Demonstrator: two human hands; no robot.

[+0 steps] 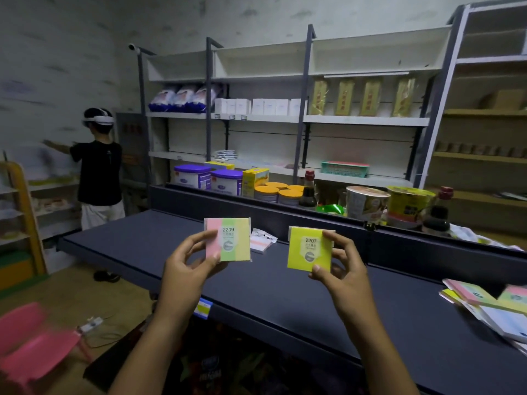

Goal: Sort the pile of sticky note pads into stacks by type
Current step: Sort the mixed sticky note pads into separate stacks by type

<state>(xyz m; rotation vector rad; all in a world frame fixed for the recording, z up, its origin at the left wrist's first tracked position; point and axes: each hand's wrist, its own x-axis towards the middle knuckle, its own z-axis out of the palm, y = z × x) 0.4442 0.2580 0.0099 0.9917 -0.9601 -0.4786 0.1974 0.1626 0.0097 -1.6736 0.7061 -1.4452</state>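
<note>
My left hand [189,263] holds up a striped pad [231,240] in pink, green and yellow, labelled 2209. My right hand [343,265] holds up a plain yellow pad [306,250] labelled 2207. Both pads are raised above the dark shelf surface [285,292], side by side and apart. A small wrapped pad with pink and white notes [261,241] lies on the shelf behind them. A pile of several pads [490,306] lies at the shelf's right end, partly cut off by the frame edge.
A raised dark divider [256,212] backs the shelf, with tins, jars, bottles and noodle cups behind it. White shelving stands further back. A person in a black shirt [98,172] stands at the left. A pink stool [31,346] sits at lower left.
</note>
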